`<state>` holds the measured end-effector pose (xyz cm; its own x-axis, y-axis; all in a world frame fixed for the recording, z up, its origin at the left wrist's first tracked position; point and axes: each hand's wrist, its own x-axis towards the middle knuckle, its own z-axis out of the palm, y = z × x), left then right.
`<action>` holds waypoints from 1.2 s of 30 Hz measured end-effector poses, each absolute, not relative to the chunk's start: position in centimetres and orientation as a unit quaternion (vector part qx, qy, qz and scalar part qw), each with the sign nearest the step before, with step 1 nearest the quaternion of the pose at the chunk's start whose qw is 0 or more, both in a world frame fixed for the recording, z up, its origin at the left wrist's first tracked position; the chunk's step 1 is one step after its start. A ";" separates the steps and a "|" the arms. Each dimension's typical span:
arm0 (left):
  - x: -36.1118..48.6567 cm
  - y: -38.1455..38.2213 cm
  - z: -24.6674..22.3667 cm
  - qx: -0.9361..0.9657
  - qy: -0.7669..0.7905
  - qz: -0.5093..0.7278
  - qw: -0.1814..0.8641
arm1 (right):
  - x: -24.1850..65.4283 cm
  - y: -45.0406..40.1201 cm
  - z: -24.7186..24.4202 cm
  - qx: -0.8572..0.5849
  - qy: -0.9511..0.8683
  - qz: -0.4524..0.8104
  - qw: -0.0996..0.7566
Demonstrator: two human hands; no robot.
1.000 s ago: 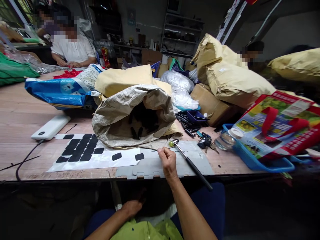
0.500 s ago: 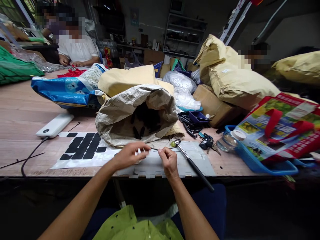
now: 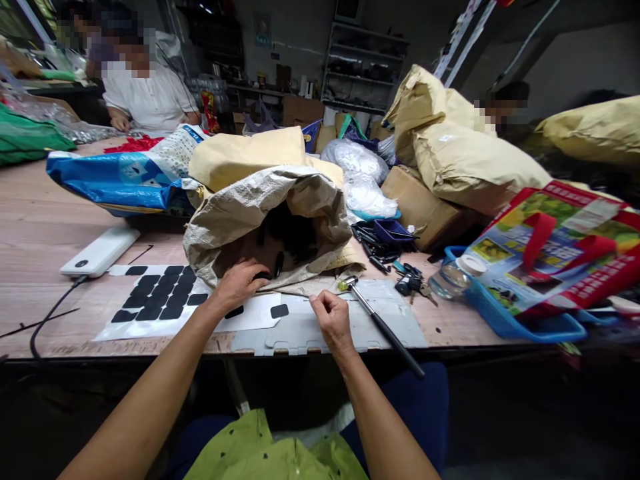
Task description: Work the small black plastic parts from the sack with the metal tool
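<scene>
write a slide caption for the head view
Left hand at the mouth of an open sack, right hand beside a hammer on a cluttered table.

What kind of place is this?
Probably a small workshop for hand assembly or packing: a hammer on the worktable, an open sack of small black parts, and a person in white seated at the same table.

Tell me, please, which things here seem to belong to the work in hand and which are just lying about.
Probably in the job:
open sack
black pieces inside it, left hand at one
sheet of black patches
grey board
hammer

Apparently just lying about:
white power bank
keys
clear bottle
red shopping bag
</scene>
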<state>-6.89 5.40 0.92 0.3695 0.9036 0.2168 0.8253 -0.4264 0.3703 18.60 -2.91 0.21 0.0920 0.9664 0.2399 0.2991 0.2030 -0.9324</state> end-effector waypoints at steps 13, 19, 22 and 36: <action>0.4 0.4 0.2 0.856 0.413 0.261 0.168 | 18.8 -2.9 0.0 -0.539 -0.593 0.321 0.505; -0.2 0.2 0.2 0.827 0.441 0.302 0.175 | 18.8 -2.7 -0.1 -0.532 -0.579 0.341 0.516; -0.1 0.2 0.3 0.820 0.453 0.298 0.182 | 19.4 -2.7 0.2 -0.530 -0.558 0.364 0.525; -0.1 0.7 -0.3 0.802 0.461 0.309 0.221 | 28.8 -3.4 1.4 -0.781 -0.604 0.029 0.153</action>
<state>-0.07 0.70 -0.26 0.3842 0.8754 0.2934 0.6024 -0.4785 0.6389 28.78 -3.44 1.39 0.2683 0.9533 0.1389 0.9352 -0.2232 -0.2748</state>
